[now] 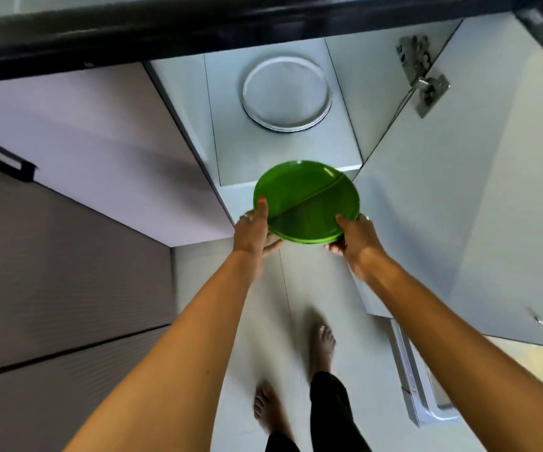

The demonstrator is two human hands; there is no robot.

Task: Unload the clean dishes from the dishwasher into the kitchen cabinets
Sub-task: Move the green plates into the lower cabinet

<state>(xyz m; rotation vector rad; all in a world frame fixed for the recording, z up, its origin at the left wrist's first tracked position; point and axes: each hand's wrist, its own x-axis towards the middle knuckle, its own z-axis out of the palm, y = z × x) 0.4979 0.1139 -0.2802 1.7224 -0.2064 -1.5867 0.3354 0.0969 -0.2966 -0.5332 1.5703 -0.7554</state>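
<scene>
Both hands grip a stack of green plates (306, 203) between them: left hand (253, 231) thumb on top at the left rim, right hand (356, 238) clamping the right rim. Ahead of the hands, a steel plate (287, 93) sits on the open cabinet's shelf (231, 148).

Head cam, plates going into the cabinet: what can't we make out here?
- Green plates: the exact count; stacked edges merge.
- Left hand and right hand: fingers beneath the plates hidden.
- Steel plates in the cabinet: stack count unreadable.
- Dishwasher: out of frame.
</scene>
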